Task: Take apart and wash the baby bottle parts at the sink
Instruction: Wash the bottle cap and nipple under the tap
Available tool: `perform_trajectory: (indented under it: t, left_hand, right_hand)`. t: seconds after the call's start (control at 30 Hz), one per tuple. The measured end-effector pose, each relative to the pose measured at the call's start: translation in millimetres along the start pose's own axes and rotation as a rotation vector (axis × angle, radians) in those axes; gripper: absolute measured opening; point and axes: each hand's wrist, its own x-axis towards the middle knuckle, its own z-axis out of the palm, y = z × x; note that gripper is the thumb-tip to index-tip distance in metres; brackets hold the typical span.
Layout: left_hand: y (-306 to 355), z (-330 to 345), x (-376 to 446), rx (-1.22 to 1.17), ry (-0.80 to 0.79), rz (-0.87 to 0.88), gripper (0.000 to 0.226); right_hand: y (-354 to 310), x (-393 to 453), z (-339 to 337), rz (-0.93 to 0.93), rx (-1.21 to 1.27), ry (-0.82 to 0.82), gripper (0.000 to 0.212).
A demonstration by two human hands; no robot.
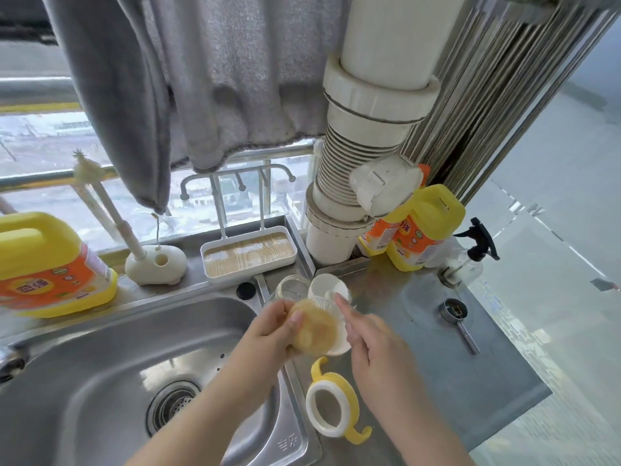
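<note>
Sink (100,381) at 9 o'clock. Left hand (268,327) grips amber bottle (314,331) over sink's right rim. Right hand (373,334), 3 o'clock of it, fingers straight, touching its white collar (339,346). Handle ring (331,410) on surface (453,358) at 6. Prob. light, stiff, slippery wet; hold by body, twist collar.

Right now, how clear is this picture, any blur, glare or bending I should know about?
Head view: the right hand and the bottle part gripped by the left hand are smeared by motion blur; daylight from the window washes out the background; bright glare sits on the sink basin and the steel counter; the wide lens bends the white pipe and the frame edges.
</note>
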Motion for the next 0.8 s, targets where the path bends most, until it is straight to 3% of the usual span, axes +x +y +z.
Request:
perform_trajectory:
  t: [0.17,0.4,0.57,0.8]
  left_hand:
    - [39.1,-41.5,-11.3,-0.237,0.146,0.068,0.021]
    - [64.8,-80.0,-44.1,-0.420,0.089,0.099,0.033]
    - [73.0,-102.1,-57.7,-0.367,0.225,0.154,0.024]
    - [82.2,-121.8,-72.5,-0.139,0.342,0.303,0.013]
  right_hand:
    - [-36.0,2.0,14.8,-0.218,0.029,-0.041,0.057]
    - [-88.7,30.7,31.9,-0.265,0.089,0.027,0.061]
    - [-115.8,9.2,46.2,-0.395,0.037,-0.080,0.069]
    - [-140.7,20.8,53.5,-0.336,0.146,-0.075,0.049]
